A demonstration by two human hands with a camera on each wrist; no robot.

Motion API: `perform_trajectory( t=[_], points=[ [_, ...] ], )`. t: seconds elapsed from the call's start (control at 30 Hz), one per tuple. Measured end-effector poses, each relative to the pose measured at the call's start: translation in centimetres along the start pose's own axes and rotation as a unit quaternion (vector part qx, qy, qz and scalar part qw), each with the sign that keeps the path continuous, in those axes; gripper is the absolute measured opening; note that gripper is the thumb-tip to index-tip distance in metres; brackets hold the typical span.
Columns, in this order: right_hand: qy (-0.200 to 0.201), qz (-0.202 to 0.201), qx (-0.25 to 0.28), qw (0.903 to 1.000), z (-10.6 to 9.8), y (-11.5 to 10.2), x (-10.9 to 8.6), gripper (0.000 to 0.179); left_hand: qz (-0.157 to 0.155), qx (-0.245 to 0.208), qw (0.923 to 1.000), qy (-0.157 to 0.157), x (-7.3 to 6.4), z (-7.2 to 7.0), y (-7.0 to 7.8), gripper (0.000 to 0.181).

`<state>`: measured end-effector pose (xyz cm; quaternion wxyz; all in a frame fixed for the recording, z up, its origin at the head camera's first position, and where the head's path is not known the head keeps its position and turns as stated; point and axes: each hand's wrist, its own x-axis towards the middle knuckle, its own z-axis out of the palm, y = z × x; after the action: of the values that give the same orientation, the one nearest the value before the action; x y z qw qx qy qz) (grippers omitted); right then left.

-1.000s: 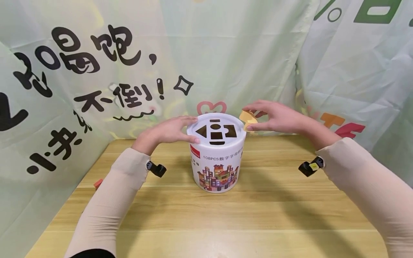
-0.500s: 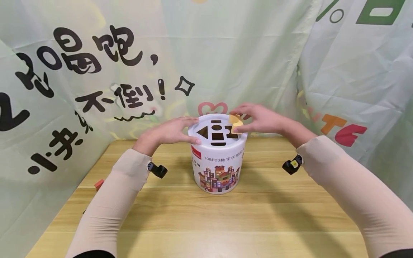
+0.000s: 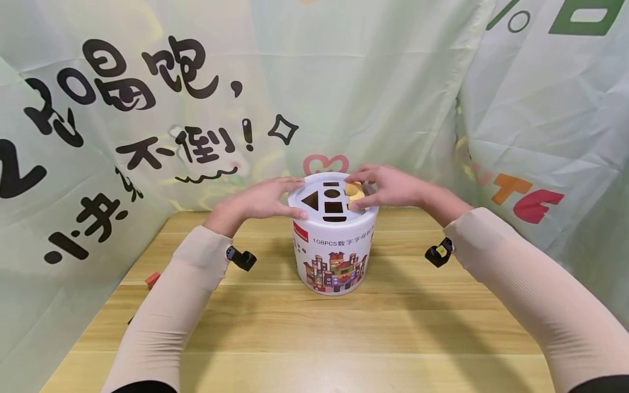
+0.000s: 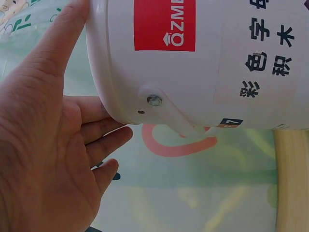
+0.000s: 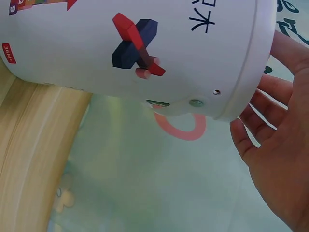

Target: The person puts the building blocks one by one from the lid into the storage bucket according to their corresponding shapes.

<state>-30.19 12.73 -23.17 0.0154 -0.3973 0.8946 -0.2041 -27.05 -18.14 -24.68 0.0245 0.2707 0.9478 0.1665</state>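
A white toy-block bucket (image 3: 331, 245) stands upright, its lid (image 3: 314, 183) cut with triangular, round, square and slot-shaped holes. My left hand (image 3: 257, 199) rests on the lid's left rim, thumb at the front and fingers toward the back. In the left wrist view the left hand's (image 4: 53, 130) fingers are spread, fairly straight, against the rim. My right hand (image 3: 395, 188) pinches a yellow arch-shaped block (image 3: 354, 191) between thumb and fingers over the notched hole at the lid's right. The block covers most of that hole. The right wrist view shows the right hand (image 5: 280, 121) at the rim but hides the block.
The bucket stands on a wooden table (image 3: 295, 338). A small red block (image 3: 152, 280) lies by the left forearm, with a dark bit of something partly hidden below it. A printed cloth backdrop (image 3: 383, 98) rises close behind and along both sides.
My right hand has moved left with the yellow block, from beside the bucket's rim to over the notched hole, and lowered it onto the lid. The left hand stays at the rim.
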Motion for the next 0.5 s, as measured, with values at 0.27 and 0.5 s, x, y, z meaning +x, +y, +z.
perform_trajectory(
  t=[0.27,0.5],
  points=[
    [-0.014,-0.005,-0.012,0.9998,0.29,0.26,-0.06,0.074,-0.003,0.002,1.0000,-0.001,-0.01,-0.08,0.14,0.098],
    [-0.002,-0.006,-0.006,1.0000,0.28,0.12,-0.41,0.070,-0.007,0.002,1.0000,0.000,-0.08,-0.07,0.16,0.098]
  ],
)
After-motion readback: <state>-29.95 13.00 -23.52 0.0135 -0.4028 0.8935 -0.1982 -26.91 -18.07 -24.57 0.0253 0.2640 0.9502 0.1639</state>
